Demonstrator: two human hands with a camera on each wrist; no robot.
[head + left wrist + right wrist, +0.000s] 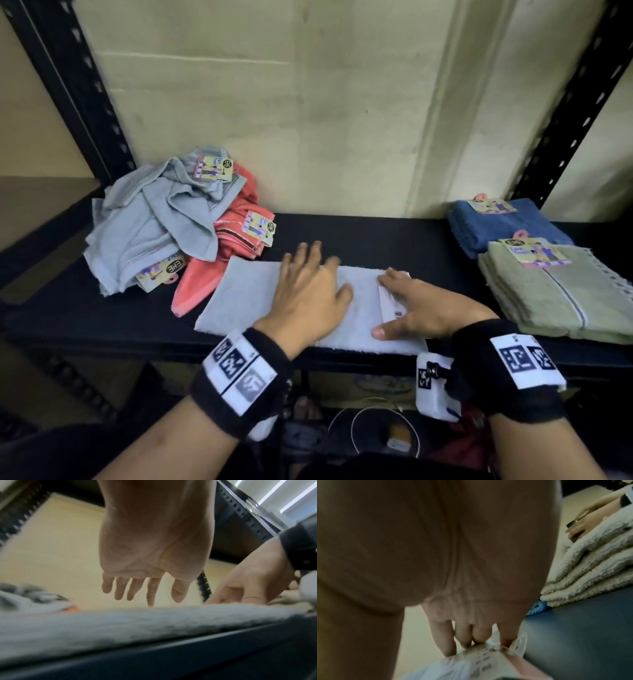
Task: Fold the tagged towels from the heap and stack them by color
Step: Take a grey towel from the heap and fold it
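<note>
A grey towel [246, 301] lies flat and folded on the black shelf [394, 236], near its front edge. My left hand [308, 284] is spread over the towel's middle with straight fingers; in the left wrist view the fingers [135, 588] hang just over the grey towel [120, 626]. My right hand [414, 305] presses flat on the white paper tag [390, 305] at the towel's right end. In the right wrist view its fingertips [476, 635] touch the tag [488, 654]. A heap of grey and coral towels [154, 222] sits at the left.
At the right of the shelf stand a folded blue stack [503, 222] and, nearer, a folded green stack [555, 294], each with a tag on top. Black perforated uprights [575, 102] frame both sides. A wall closes the back.
</note>
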